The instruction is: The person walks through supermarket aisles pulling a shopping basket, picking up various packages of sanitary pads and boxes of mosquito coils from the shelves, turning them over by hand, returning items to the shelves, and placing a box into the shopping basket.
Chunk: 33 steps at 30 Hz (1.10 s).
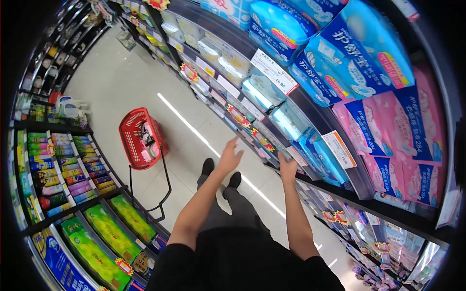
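Note:
My left hand (230, 156) is over the aisle floor with its fingers apart, and nothing is in it. My right hand (288, 169) reaches up to the front edge of a shelf, beside a price label (297, 156) and blue packs (324, 157). Its fingers look stretched out and are slightly blurred; I see nothing held, and cannot tell whether they touch the shelf. Above the blue packs hang or stand larger blue pad packages (357, 53). Pink pad packages (395, 128) sit to their right.
A red shopping basket (158, 132) with a long black handle (167, 186) stands on the floor at left, several items inside. Green packs (114, 228) and colourful packages (65, 169) fill the left shelf. A printed price tag (273, 72) sticks out from the right shelf.

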Motion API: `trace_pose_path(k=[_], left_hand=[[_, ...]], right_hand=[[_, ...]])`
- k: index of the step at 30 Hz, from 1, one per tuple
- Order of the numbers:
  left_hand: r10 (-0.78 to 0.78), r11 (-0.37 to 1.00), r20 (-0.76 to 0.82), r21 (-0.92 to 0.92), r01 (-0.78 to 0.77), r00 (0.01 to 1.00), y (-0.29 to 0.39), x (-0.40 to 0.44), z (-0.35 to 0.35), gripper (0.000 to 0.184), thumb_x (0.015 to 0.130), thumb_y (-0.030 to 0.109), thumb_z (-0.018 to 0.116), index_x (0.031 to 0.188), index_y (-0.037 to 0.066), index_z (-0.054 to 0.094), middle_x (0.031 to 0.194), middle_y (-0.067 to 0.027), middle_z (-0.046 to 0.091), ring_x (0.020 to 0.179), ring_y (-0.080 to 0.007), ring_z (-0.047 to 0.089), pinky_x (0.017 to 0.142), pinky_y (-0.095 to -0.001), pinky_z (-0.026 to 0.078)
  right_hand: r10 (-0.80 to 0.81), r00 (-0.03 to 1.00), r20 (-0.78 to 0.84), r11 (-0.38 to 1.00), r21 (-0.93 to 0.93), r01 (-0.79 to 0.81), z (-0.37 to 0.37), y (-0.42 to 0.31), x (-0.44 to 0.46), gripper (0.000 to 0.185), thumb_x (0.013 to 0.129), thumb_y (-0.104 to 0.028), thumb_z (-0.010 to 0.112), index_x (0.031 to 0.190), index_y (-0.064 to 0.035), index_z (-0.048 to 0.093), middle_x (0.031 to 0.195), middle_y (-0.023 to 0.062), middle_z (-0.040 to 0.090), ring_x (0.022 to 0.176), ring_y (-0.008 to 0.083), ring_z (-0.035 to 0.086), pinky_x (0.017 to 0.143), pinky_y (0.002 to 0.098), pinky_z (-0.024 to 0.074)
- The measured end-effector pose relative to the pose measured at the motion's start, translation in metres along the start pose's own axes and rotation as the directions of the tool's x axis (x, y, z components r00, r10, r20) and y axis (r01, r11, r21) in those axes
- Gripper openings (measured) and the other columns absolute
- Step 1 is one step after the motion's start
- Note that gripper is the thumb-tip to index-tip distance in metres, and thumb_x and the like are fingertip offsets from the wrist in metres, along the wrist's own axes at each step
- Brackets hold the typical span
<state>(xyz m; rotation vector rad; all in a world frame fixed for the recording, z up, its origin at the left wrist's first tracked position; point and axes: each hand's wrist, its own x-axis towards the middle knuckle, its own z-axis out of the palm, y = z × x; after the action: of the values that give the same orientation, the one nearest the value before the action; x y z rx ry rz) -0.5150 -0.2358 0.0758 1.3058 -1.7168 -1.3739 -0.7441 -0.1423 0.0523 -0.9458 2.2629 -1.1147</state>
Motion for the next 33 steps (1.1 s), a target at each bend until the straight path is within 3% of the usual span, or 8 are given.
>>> trace_pose_path(k=[2,4,6,11,13,17,26,33], left_hand=[[-0.142,0.990,-0.076,-0.002,0.142,0.987,-0.025,-0.045,-0.034,0.057,0.079,0.009,0.062,0.131,0.003,0.039,0.121,-0.0229,0.048,0.106,-0.0343,0.054,0.089,-0.0386,0.045],[-0.254,0.958,-0.180,0.086,0.273,0.950,-0.048,-0.099,-0.074,0.055,0.079,0.011,0.062,0.129,0.002,0.042,0.119,-0.0223,0.050,0.106,-0.0344,0.054,0.089,-0.0384,0.045],[-0.297,0.941,-0.314,0.067,0.333,0.902,-0.072,-0.153,-0.112,0.050,0.080,0.011,0.060,0.126,-0.001,0.045,0.117,-0.0233,0.053,0.104,-0.0345,0.056,0.090,-0.0378,0.045],[-0.466,0.733,-0.450,0.286,0.618,0.761,-0.146,-0.282,-0.178,0.051,0.076,0.013,0.054,0.123,-0.005,0.046,0.114,-0.0277,0.054,0.106,-0.0393,0.053,0.090,-0.0412,0.044],[-0.528,0.644,-0.444,0.347,0.682,0.724,-0.172,-0.324,-0.189,0.050,0.074,0.015,0.054,0.119,-0.005,0.049,0.112,-0.0292,0.054,0.105,-0.0412,0.052,0.091,-0.0432,0.043],[-0.627,0.588,-0.454,0.256,0.767,0.633,-0.196,-0.363,-0.220,0.050,0.072,0.016,0.056,0.116,-0.007,0.051,0.108,-0.0310,0.056,0.100,-0.0427,0.055,0.090,-0.0439,0.044],[-0.400,0.544,-0.198,0.735,0.406,0.895,-0.243,-0.396,-0.282,0.057,0.074,0.010,0.058,0.128,0.005,0.041,0.135,-0.0133,0.039,0.128,-0.0329,0.032,0.099,-0.0554,0.032],[-0.718,0.490,0.144,0.800,0.347,0.681,-0.277,-0.383,-0.297,0.054,0.080,0.038,0.055,0.126,0.011,0.047,0.121,-0.0132,0.055,0.125,-0.0325,0.039,0.100,-0.0633,0.020]], right_hand=[[-0.181,0.976,-0.122,0.946,0.249,0.207,-0.002,0.004,-0.025,0.061,0.078,-0.016,0.068,0.128,0.0059,0.040,0.127,0.0250,0.045,0.114,0.0350,0.049,0.092,0.0398,0.0414],[-0.004,1.000,0.018,0.980,0.200,0.001,-0.009,0.029,-0.057,0.070,0.079,-0.011,0.065,0.136,0.0053,0.027,0.133,0.0245,0.036,0.117,0.0348,0.046,0.092,0.0378,0.0425],[0.237,0.965,0.115,0.967,0.069,-0.246,-0.028,0.015,-0.090,0.057,0.081,-0.016,0.063,0.127,0.0072,0.039,0.124,0.0256,0.048,0.109,0.0277,0.053,0.093,0.0342,0.0413],[0.105,0.994,0.041,0.978,-0.188,-0.095,-0.037,0.063,-0.157,0.046,0.078,-0.015,0.060,0.117,0.0059,0.048,0.102,0.0211,0.058,0.091,0.0291,0.060,0.076,0.0371,0.0474],[0.292,0.948,0.128,0.957,-0.030,-0.290,-0.024,0.133,-0.168,0.050,0.078,-0.013,0.059,0.122,0.0057,0.044,0.093,0.0171,0.059,0.076,0.0239,0.063,0.059,0.0319,0.0486],[0.443,0.861,0.249,0.873,0.101,-0.478,-0.025,0.079,-0.192,0.053,0.078,-0.010,0.058,0.125,0.0056,0.040,0.089,0.0143,0.059,0.065,0.0204,0.063,0.048,0.0270,0.0455],[0.442,0.858,0.263,0.887,0.015,-0.462,0.015,-0.021,-0.254,0.051,0.077,-0.007,0.056,0.123,0.0077,0.043,0.090,0.0153,0.061,0.070,0.0235,0.065,0.053,0.0306,0.0483],[0.497,0.850,0.174,0.865,-0.028,-0.501,-0.007,-0.029,-0.321,0.051,0.077,-0.009,0.057,0.123,0.0081,0.043,0.091,0.0170,0.063,0.074,0.0256,0.066,0.058,0.0331,0.0518]])
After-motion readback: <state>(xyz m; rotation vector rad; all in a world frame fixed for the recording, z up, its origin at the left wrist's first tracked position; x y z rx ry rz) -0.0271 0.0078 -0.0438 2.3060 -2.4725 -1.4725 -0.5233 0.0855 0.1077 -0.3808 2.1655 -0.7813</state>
